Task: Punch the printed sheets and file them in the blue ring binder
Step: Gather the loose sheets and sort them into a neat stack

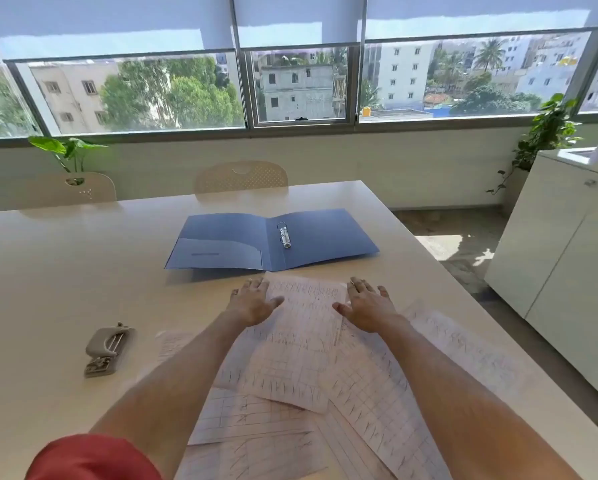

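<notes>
Both arms are reaching forward — left hand (pixel 252 301) and right hand (pixel 367 303) are lying flat, fingers spread, flanking the top printed sheet (pixel 304 327).

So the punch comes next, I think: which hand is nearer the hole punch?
Left. The left hand rests on the left edge of the top sheet, with the hole punch off to its left. The right hand is on the sheet's far side.

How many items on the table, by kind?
Blue ring binder, open: 1
Hole punch: 1
Printed sheets, loose and overlapping: at least 5, exact count unclear
Total: at least 7
Both hands, left and right, rest flat on the top sheet.
</notes>
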`<state>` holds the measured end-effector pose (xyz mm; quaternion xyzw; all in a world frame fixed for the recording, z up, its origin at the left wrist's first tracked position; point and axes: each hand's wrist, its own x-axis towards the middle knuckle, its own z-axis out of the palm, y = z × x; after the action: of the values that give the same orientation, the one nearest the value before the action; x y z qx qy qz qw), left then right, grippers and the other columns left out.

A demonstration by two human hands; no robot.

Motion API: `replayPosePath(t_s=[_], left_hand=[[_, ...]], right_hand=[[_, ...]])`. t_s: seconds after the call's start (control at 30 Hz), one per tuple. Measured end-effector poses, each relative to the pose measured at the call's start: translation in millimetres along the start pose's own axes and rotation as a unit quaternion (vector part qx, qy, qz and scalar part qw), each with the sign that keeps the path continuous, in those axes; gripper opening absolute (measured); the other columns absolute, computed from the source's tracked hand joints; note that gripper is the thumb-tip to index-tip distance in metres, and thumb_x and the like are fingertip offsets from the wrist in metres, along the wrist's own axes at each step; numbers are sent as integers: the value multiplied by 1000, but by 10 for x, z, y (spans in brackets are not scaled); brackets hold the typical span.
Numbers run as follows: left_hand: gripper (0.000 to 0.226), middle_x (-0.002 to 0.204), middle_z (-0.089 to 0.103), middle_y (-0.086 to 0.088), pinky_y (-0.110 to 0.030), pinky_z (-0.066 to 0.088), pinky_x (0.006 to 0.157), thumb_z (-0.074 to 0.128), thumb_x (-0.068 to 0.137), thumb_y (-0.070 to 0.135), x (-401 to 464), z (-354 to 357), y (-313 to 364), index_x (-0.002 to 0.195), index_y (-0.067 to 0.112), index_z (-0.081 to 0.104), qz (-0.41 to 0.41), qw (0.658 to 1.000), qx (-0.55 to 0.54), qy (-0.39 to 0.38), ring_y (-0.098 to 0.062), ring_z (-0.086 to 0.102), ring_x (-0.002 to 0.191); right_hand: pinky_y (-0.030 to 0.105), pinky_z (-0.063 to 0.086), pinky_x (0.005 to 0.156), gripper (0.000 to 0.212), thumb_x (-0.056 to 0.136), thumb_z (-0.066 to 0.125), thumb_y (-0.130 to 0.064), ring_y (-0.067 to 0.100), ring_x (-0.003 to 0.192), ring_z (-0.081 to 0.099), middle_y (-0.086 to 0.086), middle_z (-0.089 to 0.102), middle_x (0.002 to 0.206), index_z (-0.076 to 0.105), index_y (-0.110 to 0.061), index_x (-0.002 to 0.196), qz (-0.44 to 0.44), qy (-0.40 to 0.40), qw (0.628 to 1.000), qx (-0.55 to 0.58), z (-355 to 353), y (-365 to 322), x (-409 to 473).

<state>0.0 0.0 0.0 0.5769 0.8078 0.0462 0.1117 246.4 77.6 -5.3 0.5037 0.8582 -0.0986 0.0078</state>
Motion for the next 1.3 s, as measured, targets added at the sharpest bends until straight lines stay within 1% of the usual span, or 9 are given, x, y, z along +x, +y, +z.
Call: replayPosePath(t_s=[0.37, 0.53, 0.63, 0.73, 0.9, 1.07, 1.17, 1.23, 1.3], left_hand=[[70, 162, 1, 1, -46, -2, 119, 23, 96, 60, -68, 234, -147, 153, 22, 8, 3, 1000, -1, 12, -20, -2, 149], [71, 162, 1, 0, -46, 0, 120, 20, 95, 61, -70, 289, -147, 153, 22, 9, 0, 999, 6, 34, -20, -1, 149], [72, 162, 4, -5, -45, 2, 120, 23, 94, 62, -66, 308, -159, 152, 21, 14, -4, 998, -16, 55, -22, 2, 149], [76, 161, 8, -10, -43, 3, 121, 24, 93, 63, -65, 327, -182, 152, 16, 15, -17, 996, -40, 81, -25, 5, 149], [78, 160, 14, -9, -43, 2, 119, 23, 93, 63, -73, 328, -218, 152, 12, 15, -36, 990, -63, 119, -25, 9, 148], [70, 150, 37, -7, -47, 17, 118, 42, 92, 57, -107, 279, -270, 145, 14, 28, -29, 973, -160, 167, -28, 33, 139], [69, 135, 50, -8, -47, 40, 103, 51, 86, 60, -129, 157, -292, 135, 13, 38, -53, 951, -235, 192, -31, 49, 120], [62, 121, 58, -7, -34, 51, 82, 53, 85, 57, -150, 30, -292, 126, 11, 46, -45, 928, -327, 171, -29, 58, 105], [44, 105, 64, 1, -26, 52, 72, 58, 86, 47, -185, -81, -280, 112, 13, 55, -8, 896, -428, 122, -26, 64, 96]], right_hand=[[49, 3, 120, 85, 93, 28, -65, 20, 150, -2, 2, -2, 163, 10, -8, 153, 16, -7, 1000, 7, 149, -165, 209], [49, 4, 120, 72, 95, 34, -57, 22, 150, 1, 4, 4, 163, 26, -12, 151, -5, 18, 1000, 9, 156, -211, 233], [48, 9, 120, 55, 95, 45, -43, 25, 147, 19, 7, 26, 158, 44, -14, 142, -23, 40, 998, 47, 162, -299, 251], [44, 31, 112, 38, 89, 53, -25, 28, 121, 56, 9, 61, 129, 57, -16, 126, -46, 101, 989, 98, 157, -423, 235], [43, 57, 81, 67, 86, 62, -16, 32, 89, 67, 11, 69, 107, 34, -20, 146, 24, 183, 936, 301, 89, -650, 176], [44, 59, 77, 90, 87, 67, -20, 23, 75, 69, 6, 67, 85, 8, -18, 154, 58, 194, 872, 446, -12, -732, 116], [39, 61, 74, 72, 87, 68, -24, 22, 78, 72, 3, 71, 99, 30, -20, 147, 31, 193, 859, 473, -107, -745, -16], [42, 62, 73, 36, 85, 69, -23, 23, 82, 73, 0, 73, 103, 60, -20, 120, 3, 200, 839, 506, -166, -745, -121], [44, 61, 75, 15, 84, 72, -19, 23, 84, 73, 2, 74, 104, 69, -17, 98, -2, 190, 811, 554, -214, -726, -206]])
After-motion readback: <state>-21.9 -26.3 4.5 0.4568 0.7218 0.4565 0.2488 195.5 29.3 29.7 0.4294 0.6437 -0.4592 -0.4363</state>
